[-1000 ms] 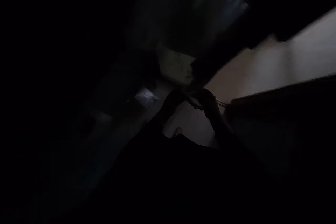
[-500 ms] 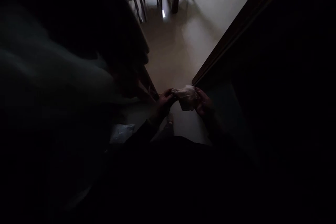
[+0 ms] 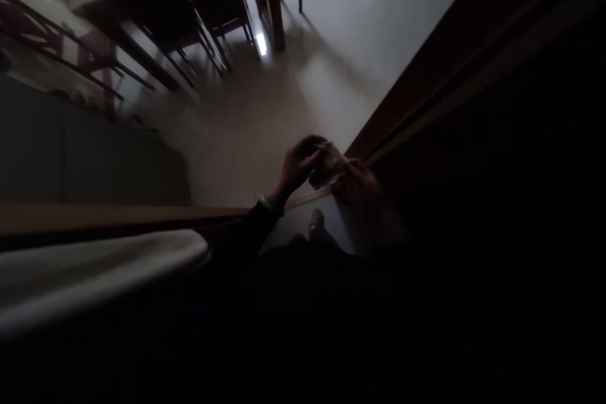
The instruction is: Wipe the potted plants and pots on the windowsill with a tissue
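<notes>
A pale, thin, crumpled bundle (image 3: 335, 158) is held up between my two hands in front of my body. It may be cloth or a plastic bag; the dim light does not show which. My left hand (image 3: 298, 165) pinches its left side, thumb and fingers closed on it. On the right, the fingers of my right hand (image 3: 360, 182) are closed on the bundle's other edge, partly lost in shadow. The underside of the bundle is dark. A pale green band (image 3: 265, 202) circles my left wrist.
A dark wooden door frame (image 3: 398, 101) slants along the right. Several dark chairs (image 3: 227, 3) stand at the upper left on the pale floor (image 3: 227, 132). A white, rounded-edged thing (image 3: 118, 268) juts in from the left. My foot (image 3: 317, 219) shows below my hands.
The view has moved forward through the doorway, showing more chairs and floor. My hands have turned the pale bundle and still hold it; my left hand is slightly higher.
</notes>
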The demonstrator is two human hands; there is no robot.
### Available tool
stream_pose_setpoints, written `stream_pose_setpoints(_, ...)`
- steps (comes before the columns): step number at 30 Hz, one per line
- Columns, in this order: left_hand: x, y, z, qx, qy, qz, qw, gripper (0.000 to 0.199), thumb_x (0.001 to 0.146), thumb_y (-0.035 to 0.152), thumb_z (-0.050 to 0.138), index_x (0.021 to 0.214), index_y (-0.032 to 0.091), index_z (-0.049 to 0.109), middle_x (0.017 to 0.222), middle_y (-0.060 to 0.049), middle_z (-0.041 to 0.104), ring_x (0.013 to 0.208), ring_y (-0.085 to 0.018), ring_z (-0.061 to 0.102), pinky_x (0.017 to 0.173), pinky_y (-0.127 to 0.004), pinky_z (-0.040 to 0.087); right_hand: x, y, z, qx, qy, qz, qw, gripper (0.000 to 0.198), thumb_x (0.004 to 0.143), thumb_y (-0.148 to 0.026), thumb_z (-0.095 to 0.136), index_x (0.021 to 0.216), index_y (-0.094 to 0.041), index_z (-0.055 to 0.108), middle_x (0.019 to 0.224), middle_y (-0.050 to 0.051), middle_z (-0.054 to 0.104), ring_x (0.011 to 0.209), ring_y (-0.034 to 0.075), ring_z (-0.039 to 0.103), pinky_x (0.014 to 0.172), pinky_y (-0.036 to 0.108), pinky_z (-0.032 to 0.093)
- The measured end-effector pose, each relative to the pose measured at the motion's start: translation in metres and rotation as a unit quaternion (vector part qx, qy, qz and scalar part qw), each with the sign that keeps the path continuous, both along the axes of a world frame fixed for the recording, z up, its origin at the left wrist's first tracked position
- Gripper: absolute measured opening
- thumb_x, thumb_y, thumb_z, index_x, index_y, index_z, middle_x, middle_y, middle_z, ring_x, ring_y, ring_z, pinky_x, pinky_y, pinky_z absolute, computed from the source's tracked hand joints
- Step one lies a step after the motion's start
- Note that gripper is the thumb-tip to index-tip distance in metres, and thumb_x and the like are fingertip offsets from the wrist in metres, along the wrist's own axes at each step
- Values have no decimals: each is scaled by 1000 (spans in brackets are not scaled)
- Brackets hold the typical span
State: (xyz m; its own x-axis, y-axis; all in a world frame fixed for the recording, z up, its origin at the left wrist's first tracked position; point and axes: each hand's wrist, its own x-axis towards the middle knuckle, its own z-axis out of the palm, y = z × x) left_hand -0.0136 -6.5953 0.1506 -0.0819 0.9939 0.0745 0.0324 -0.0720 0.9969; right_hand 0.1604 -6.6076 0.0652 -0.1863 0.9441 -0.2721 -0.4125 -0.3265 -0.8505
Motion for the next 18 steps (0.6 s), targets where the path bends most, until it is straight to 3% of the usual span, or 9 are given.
stream_pose_setpoints(5,-4,-24,-11,-14,4,78,997,18,77,27,92,88,22,78,91,-2,76,84,-15,68,81,-27,53,5,6,1,67,-32,-28,997,42,77,-63,83,93,-28,64,122,4,79,116,24,72,96,39,60)
stream_pose_setpoints(7,-10,-29,-11,-20,-3,99,995,20,76,28,92,88,22,77,88,-1,74,82,-15,67,79,-26,53,-5,15,3,73,-26,-36,996,39,78,-60,82,92,-28,64,112,2,78,108,21,72,90,34,61)
stream_pose_setpoints(9,-16,-34,-8,-20,-7,109,994,22,77,32,91,89,22,76,87,-1,73,79,-14,65,78,-26,53,-18,21,4,48,-13,-11,999,38,80,-60,80,94,-29,63,101,-1,74,93,16,70,75,27,59)
stream_pose_setpoints(12,-22,-37,-5,-9,8,139,990,25,78,38,89,92,24,75,88,0,72,79,-14,63,75,-26,52,-33,22,3,11,13,84,996,45,81,-66,77,107,-32,64,97,-3,71,78,13,65,62,23,54)
stream_pose_setpoints(15,-28,-34,-1,-9,25,147,989,23,80,39,85,92,24,73,85,1,70,77,-14,61,72,-25,49,-38,16,-1,-48,41,162,985,63,70,-68,86,118,-32,66,102,-1,74,77,13,67,63,24,56)
stream_pose_setpoints(18,-34,-24,3,-13,53,109,993,16,81,31,84,90,24,73,84,2,69,78,-14,61,73,-24,46,-31,6,-5,-78,58,165,982,67,61,-59,95,114,-27,71,100,1,76,82,16,70,72,29,61)
